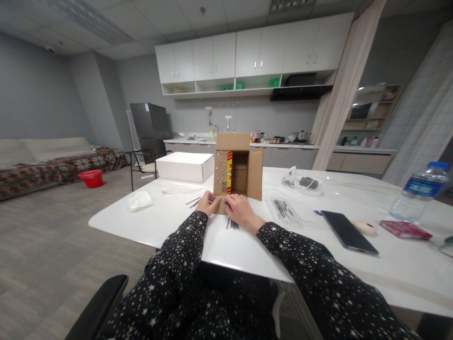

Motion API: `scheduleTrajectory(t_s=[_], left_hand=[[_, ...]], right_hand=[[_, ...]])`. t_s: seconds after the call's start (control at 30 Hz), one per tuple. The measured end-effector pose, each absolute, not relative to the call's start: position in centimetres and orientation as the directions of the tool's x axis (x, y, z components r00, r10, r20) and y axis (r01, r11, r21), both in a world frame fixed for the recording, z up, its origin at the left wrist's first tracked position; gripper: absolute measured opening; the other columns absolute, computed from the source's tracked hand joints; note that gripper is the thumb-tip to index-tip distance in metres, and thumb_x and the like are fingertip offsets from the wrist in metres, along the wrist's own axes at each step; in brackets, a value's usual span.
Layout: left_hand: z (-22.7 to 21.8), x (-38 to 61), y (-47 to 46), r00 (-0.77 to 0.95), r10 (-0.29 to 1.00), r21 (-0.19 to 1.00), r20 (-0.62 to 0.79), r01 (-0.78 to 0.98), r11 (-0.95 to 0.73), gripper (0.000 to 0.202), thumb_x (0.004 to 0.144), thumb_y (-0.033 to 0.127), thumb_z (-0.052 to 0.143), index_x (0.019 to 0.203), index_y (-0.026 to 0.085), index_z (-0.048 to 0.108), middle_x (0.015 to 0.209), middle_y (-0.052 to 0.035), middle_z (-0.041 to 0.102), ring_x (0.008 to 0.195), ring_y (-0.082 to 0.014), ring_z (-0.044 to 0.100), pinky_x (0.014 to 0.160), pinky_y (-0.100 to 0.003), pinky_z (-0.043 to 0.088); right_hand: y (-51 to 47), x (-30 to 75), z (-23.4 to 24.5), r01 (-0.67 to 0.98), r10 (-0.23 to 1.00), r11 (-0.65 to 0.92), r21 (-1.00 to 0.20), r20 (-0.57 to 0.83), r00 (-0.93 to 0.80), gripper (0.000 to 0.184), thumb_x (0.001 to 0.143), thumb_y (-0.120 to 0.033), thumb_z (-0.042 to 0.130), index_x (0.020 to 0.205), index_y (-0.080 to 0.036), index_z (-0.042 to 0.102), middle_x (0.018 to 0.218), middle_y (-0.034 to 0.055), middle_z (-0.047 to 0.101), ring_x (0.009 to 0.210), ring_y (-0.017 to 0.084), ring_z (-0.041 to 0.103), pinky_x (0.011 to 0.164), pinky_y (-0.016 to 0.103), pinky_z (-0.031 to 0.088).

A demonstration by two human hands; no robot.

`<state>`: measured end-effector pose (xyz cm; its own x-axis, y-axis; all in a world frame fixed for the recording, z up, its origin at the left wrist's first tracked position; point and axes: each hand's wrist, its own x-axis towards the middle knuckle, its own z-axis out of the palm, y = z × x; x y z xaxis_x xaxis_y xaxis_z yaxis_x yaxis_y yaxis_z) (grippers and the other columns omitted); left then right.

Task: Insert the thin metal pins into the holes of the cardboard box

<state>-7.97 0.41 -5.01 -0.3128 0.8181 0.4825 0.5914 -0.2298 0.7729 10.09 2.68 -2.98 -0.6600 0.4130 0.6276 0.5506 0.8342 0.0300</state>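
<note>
A cardboard box (pixel 255 174) stands on the white table with its open side facing me and its flaps spread. Many small pale spots or bits dot its left flap (pixel 221 172), beside a yellow and red strip (pixel 229 172). At the lower flap (pixel 220 208), my left hand (pixel 208 204) has its thumb and fingers drawn together at the left edge. My right hand (pixel 241 210) rests over the right part of that flap, fingers bent. A tiny pale thing shows between the hands, too small to name. Dark nail-like rods (pixel 232 224) lie below, and more rods (pixel 194 202) lie left.
On the left are a white box (pixel 186 166) and a crumpled white bag (pixel 140 201). To the right lie a clear packet with dark pieces (pixel 285 211), a phone (pixel 348 231), a pink box (pixel 405 230) and a water bottle (pixel 417 193). A white corded device (pixel 300 182) sits behind.
</note>
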Motion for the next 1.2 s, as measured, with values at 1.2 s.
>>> scheduleTrajectory(t_s=[1.2], left_hand=[[-4.6, -8.0, 0.1, -0.308, 0.836, 0.796, 0.455, 0.562, -0.225, 0.028, 0.070, 0.041, 0.064, 0.078, 0.021, 0.048, 0.067, 0.0040, 0.054, 0.058, -0.0121, 0.051, 0.059, -0.027, 0.041]], right_hand=[[0.5, 10.4, -2.7, 0.480, 0.485, 0.868, -0.124, 0.417, -0.769, 0.022, 0.087, -0.025, 0.047, 0.098, -0.022, 0.066, 0.083, 0.0038, 0.071, 0.072, 0.018, 0.064, 0.066, 0.026, 0.040]])
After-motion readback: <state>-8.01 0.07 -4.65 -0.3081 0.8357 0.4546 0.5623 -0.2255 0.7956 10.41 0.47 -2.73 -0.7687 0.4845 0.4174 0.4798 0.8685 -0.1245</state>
